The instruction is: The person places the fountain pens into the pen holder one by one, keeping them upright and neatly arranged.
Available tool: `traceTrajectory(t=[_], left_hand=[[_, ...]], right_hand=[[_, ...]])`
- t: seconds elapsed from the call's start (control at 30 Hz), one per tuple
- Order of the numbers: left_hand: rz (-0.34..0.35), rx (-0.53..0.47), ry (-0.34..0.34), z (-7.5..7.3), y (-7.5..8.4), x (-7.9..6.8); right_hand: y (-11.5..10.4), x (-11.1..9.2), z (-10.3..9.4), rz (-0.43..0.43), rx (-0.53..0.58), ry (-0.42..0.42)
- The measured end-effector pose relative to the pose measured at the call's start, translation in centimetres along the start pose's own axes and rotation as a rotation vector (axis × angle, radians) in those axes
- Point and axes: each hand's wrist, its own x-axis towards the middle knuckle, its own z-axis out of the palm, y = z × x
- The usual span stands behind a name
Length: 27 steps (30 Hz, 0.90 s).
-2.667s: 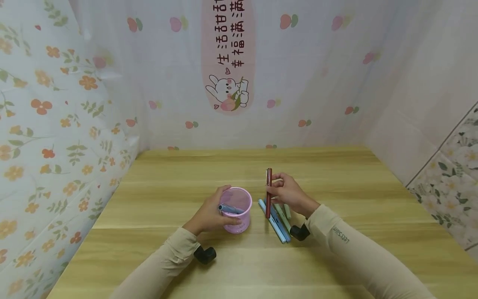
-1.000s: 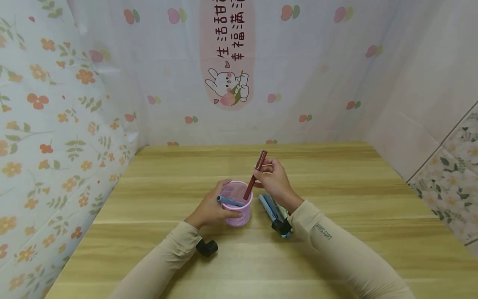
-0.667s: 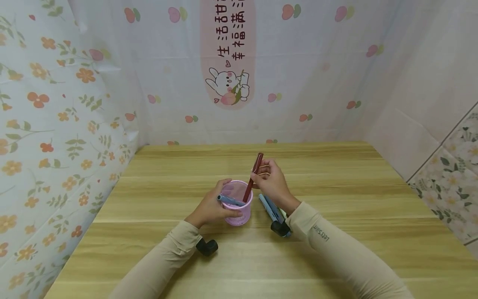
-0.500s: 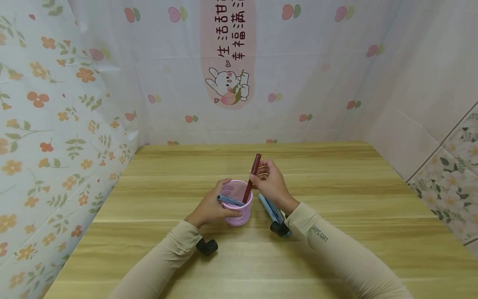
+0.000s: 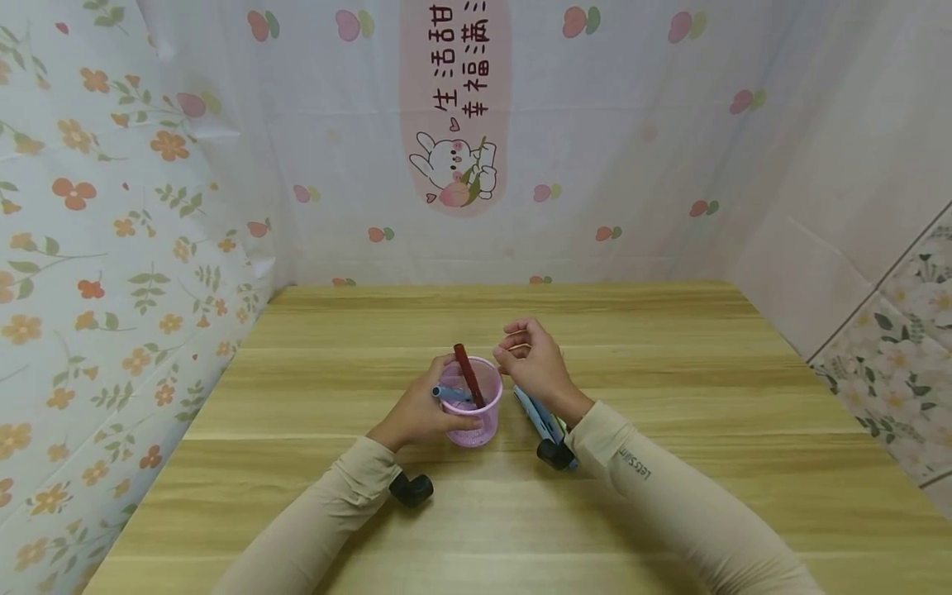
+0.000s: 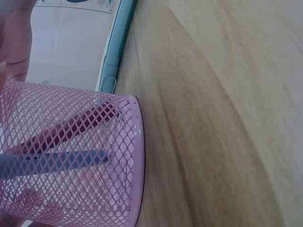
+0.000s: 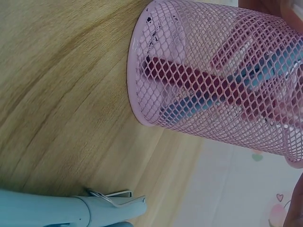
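My left hand (image 5: 420, 417) grips a pink mesh pen cup (image 5: 477, 430) from its left side, thumb across the front and fingers behind. Inside lean a dark red pen (image 5: 467, 370), its end poking above the rim, and a blue pen (image 5: 450, 394) slanting to the left. Through the mesh in the right wrist view, the red pen (image 7: 189, 80) crosses the blue one near the bottom. Just right of the rim hovers my right hand (image 5: 539, 368), fingers loosely bent with nothing between them. The cup's base (image 6: 137, 161) stands on the wooden table.
Right of the cup, beneath the right wrist, lie several pens (image 5: 537, 413), partly hidden by that arm; a light blue one with a metal clip (image 7: 47, 209) shows in the right wrist view. A patterned curtain (image 5: 632, 165) hangs behind the table (image 5: 357, 330).
My right hand has brought the red pen from above the loose pens to the cup and let it go. It has tipped leftward inside. The left hand keeps its hold.
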Motion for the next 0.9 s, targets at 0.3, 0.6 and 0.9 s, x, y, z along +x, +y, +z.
traceTrajectory(t=[0.3, 0.6, 0.9], left_hand=[[-0.003, 0.003, 0.001, -0.1, 0.0, 0.1], [0.014, 0.002, 0.001, 0.0, -0.1, 0.1], [-0.003, 0.011, 0.008, -0.1, 0.0, 0.1]], right_hand=[[0.1, 0.2, -0.4, 0.042, 0.025, -0.035], [1.1, 0.5, -1.3, 0.150, 0.076, -0.058], [1.6, 0.5, -2.8, 0.198, 0.083, -0.062]])
